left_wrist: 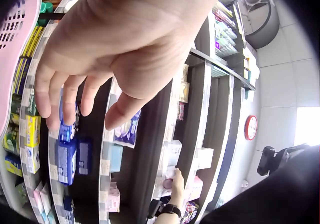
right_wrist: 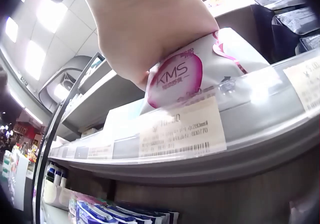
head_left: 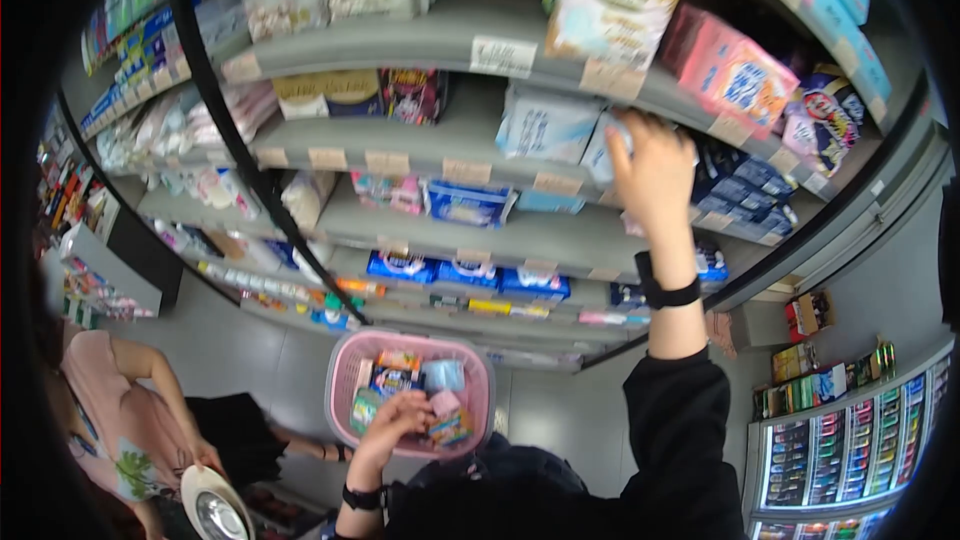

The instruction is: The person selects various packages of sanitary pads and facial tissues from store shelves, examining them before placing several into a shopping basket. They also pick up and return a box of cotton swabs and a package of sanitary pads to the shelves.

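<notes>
Shop aisle, grey tiled floor (head_left: pixel 600 410); a tall run of grey shelves (head_left: pixel 490 22) fills the front. Red-rimmed clock (left_wrist: pixel 251 127) on the wall.

Pink basket (head_left: pixel 341 372), slatted sides, at the foot of the shelves. Contents heaped and loose: orange packet (head_left: pixel 398 360) at the back, light blue packet (head_left: pixel 443 373) to its right, small pink box (head_left: pixel 445 402) nearer the front, green packet (head_left: pixel 364 411) by the left wall. Other small packs partly covered; labels too small to read.

Left hand (head_left: pixel 398 422) over the basket's front part, fingers loosely spread, thumb apart, nothing held.

Right hand (head_left: pixel 655 172) reaching up to a middle shelf, gripping a white packet (right_wrist: pixel 212 66) marked "KMS" in a pink oval. Packet sits on the shelf, behind a price tag (right_wrist: pixel 182 129). Pale blue pack (head_left: pixel 548 122) just to its left; dark blue packs (head_left: pixel 745 185) to the right. On the shelf above: large white pack (head_left: pixel 615 0), pink pack (head_left: pixel 737 70).

Lower shelf, right wrist view: pale bin (right_wrist: pixel 56 191) holding upright dark-and-white things, perhaps bottles; blurred. Row of blue packs (right_wrist: pixel 122 216) beside it.

Far left, a person (head_left: pixel 130 405) in a pink top.
</notes>
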`<control>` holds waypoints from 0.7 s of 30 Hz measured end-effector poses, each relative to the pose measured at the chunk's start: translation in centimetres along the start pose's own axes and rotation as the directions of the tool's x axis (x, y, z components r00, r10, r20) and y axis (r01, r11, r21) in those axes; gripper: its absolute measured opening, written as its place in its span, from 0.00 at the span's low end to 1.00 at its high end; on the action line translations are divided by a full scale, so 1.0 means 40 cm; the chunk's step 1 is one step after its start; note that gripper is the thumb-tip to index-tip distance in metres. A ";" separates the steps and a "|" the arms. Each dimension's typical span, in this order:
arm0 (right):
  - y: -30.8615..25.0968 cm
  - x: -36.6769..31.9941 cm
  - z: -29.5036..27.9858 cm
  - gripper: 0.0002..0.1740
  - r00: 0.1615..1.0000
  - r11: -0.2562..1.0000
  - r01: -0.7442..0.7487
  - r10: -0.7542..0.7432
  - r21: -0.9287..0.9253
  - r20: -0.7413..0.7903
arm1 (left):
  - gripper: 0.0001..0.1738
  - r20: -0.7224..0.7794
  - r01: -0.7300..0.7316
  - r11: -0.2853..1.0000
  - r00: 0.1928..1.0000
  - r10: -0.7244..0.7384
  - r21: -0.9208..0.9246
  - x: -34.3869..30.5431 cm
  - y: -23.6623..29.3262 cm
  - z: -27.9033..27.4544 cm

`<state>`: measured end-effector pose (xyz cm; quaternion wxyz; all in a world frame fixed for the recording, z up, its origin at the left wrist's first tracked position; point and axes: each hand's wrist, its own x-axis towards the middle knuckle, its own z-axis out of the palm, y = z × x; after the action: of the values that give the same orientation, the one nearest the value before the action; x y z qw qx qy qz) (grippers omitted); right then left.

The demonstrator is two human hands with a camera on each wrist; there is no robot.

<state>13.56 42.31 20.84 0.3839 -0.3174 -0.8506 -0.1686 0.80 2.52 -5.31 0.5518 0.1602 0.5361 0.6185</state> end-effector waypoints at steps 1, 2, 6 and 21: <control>0.004 0.000 0.003 0.19 0.999 1.000 0.028 -0.028 -0.004 -0.018 | 0.19 -0.032 -0.042 0.999 0.999 0.043 0.034 0.005 0.000 -0.014; 0.008 -0.004 0.004 0.20 0.998 0.998 0.056 -0.057 -0.011 -0.041 | 0.19 -0.058 -0.087 0.994 0.994 0.092 0.073 0.011 0.001 -0.027; 0.007 -0.033 -0.047 0.14 0.973 0.971 0.085 -0.033 0.222 -0.230 | 0.19 -0.279 -0.125 0.977 0.945 0.170 0.173 0.048 -0.041 -0.096; 0.113 -0.582 0.130 0.04 0.595 0.323 -0.717 -0.179 0.618 0.784 | 0.13 -0.761 0.013 0.998 0.647 0.037 0.059 0.319 -0.385 -0.175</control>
<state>25.50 38.87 -0.04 0.1303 -0.2436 -0.7872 0.5514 -1.21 7.18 -25.90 0.2665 -0.0945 0.7353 0.6160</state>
